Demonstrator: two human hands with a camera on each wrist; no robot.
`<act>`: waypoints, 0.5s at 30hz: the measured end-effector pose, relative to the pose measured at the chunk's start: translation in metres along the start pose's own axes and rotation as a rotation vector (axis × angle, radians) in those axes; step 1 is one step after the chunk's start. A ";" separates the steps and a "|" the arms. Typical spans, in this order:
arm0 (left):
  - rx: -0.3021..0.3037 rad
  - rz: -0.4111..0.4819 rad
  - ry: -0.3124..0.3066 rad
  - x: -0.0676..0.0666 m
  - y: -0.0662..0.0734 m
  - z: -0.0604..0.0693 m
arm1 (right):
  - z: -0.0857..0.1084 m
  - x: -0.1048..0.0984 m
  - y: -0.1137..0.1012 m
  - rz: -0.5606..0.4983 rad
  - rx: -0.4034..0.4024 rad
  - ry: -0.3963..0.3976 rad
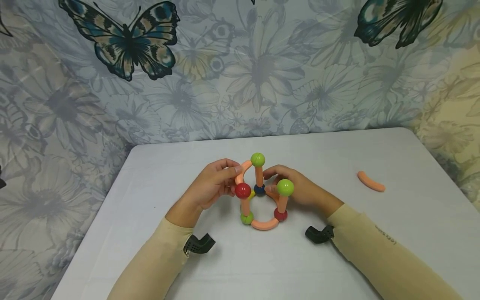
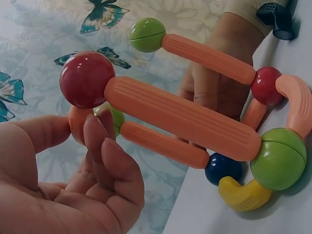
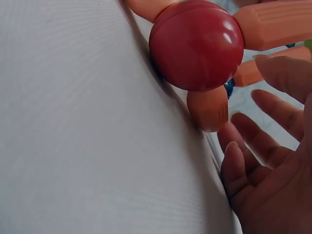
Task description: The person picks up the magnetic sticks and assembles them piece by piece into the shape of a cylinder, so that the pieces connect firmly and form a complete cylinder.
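A framework of balls and rods stands on the white table (image 1: 330, 262). Its base joins a blue ball (image 2: 223, 168), a green ball (image 1: 246, 218), a lower red ball (image 3: 196, 46), a yellow curved rod (image 2: 243, 195) and orange curved rods (image 1: 264, 225). Upright orange rods (image 2: 183, 119) carry an upper red ball (image 1: 243, 190) and two green balls (image 1: 258, 159). My left hand (image 1: 215, 183) pinches a curved orange rod (image 1: 245, 167) beside the upper red ball. Behind the right-hand upright, my right hand (image 1: 296, 181) has loosely spread fingers near the base, holding nothing.
A loose curved orange rod (image 1: 371, 181) lies on the table to the right. Patterned cloth with butterflies (image 1: 131, 39) hangs behind the table's far edge. Black camera mounts (image 1: 318, 234) stick out from both sleeves.
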State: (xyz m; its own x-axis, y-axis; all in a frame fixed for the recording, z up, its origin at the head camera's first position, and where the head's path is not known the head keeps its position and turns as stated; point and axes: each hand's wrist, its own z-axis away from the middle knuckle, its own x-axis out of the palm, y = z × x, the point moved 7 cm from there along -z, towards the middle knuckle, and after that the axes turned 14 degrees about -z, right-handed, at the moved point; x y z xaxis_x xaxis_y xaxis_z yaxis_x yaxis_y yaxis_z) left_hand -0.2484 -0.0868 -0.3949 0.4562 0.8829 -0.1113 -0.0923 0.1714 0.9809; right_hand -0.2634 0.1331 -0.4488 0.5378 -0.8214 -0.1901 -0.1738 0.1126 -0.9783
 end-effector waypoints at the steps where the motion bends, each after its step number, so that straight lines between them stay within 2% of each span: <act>1: -0.002 -0.006 0.000 0.000 0.000 0.000 | 0.001 0.000 0.000 0.005 0.001 0.005; 7: -0.024 -0.071 0.043 -0.011 -0.001 0.005 | 0.009 -0.001 0.001 0.056 0.016 0.036; 11: -0.048 -0.095 0.090 -0.027 -0.005 0.017 | 0.017 -0.002 0.003 0.044 0.009 0.045; 15: -0.074 -0.103 0.125 -0.050 -0.017 0.033 | 0.030 -0.004 0.005 -0.012 -0.005 0.023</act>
State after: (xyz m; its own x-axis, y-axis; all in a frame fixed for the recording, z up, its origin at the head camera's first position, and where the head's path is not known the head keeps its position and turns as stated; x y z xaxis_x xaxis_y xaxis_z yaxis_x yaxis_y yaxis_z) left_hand -0.2402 -0.1483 -0.4003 0.3535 0.9056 -0.2343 -0.1172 0.2914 0.9494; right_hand -0.2419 0.1533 -0.4549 0.5209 -0.8352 -0.1763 -0.1713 0.1000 -0.9801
